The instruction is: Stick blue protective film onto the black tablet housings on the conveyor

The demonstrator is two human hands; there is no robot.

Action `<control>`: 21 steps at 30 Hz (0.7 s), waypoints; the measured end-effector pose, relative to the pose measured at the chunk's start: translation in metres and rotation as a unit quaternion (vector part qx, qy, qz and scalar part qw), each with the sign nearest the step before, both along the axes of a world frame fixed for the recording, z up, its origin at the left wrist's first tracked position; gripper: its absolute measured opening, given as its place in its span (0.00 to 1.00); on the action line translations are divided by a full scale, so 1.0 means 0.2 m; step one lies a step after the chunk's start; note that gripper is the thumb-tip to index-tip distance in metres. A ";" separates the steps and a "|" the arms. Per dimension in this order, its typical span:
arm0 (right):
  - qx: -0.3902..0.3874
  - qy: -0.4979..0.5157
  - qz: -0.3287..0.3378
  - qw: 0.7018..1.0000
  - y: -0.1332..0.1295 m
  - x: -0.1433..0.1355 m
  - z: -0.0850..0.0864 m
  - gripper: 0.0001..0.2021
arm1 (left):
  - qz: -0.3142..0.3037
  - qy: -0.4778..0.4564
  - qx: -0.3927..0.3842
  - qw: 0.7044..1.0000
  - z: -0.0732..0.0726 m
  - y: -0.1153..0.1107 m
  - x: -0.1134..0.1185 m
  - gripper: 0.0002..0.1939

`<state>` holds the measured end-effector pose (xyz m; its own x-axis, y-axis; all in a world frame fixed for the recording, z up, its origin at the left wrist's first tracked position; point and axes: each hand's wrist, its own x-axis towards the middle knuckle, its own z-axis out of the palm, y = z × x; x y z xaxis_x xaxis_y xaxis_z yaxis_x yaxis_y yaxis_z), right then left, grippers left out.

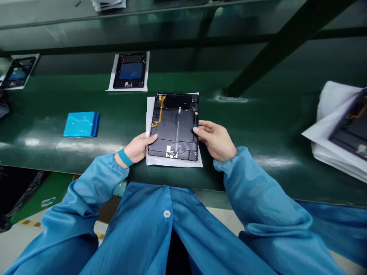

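An opened tablet (169,130), its black inside facing up, is held between my two hands over a white sheet (190,163) on the green bench. An orange flex cable (161,112) runs down its left part, and a pale strip crosses its dark middle. My left hand (139,147) grips the lower left edge, thumb on top. At the right edge, my right hand (216,139) pinches the frame with its thumb on top and the fingers partly hidden beneath.
Another opened tablet (130,70) lies on white paper behind, and one more (20,70) at far left. A stack of blue plates (80,124) sits to the left. White sheets (332,110) with a device stand at right. A dark post (266,53) rises from the bench.
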<state>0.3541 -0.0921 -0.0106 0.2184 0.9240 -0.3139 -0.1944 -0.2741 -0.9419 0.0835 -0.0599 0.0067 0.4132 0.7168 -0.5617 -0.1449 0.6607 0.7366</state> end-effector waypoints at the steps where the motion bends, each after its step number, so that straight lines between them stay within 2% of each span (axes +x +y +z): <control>1: -0.001 0.010 -0.007 1.000 0.00 0.00 0.00 0.29 | -0.003 0.004 0.003 1.000 0.00 0.00 0.00 0.12; 6: -0.026 0.051 -0.008 0.998 0.01 -0.03 -0.01 0.33 | -0.022 0.071 0.037 0.997 0.01 -0.01 0.03 0.11; 9: -0.015 -0.013 -0.029 0.999 0.02 -0.04 -0.05 0.40 | -0.042 0.165 0.084 0.982 0.03 0.02 -0.02 0.14; 11: -0.006 -0.066 -0.023 0.998 0.03 -0.04 -0.09 0.43 | -0.031 0.247 0.133 0.959 0.07 0.08 -0.14 0.16; 14: 0.006 -0.111 0.002 0.994 0.02 -0.03 -0.13 0.42 | 0.050 0.377 0.221 0.898 0.16 0.23 -0.45 0.17; 15: 0.010 -0.120 0.009 0.993 0.02 -0.02 -0.13 0.41 | 0.083 0.431 0.252 0.862 0.19 0.29 -0.56 0.17; 16: 0.014 -0.127 0.013 0.992 0.02 -0.02 -0.14 0.40 | 0.093 0.543 0.295 0.781 0.21 0.35 -0.67 0.17; 17: 0.015 -0.132 0.015 0.991 0.02 -0.02 -0.14 0.39 | 0.079 0.627 0.294 0.717 0.22 0.40 -0.77 0.19; 19: 0.016 -0.139 0.019 0.990 0.02 -0.02 -0.14 0.38 | 0.047 0.659 0.264 0.702 0.21 0.47 -0.92 0.19; 21: 0.017 -0.145 0.024 0.989 0.02 -0.02 -0.13 0.36 | 0.013 0.639 0.232 0.733 0.20 0.51 -1.00 0.17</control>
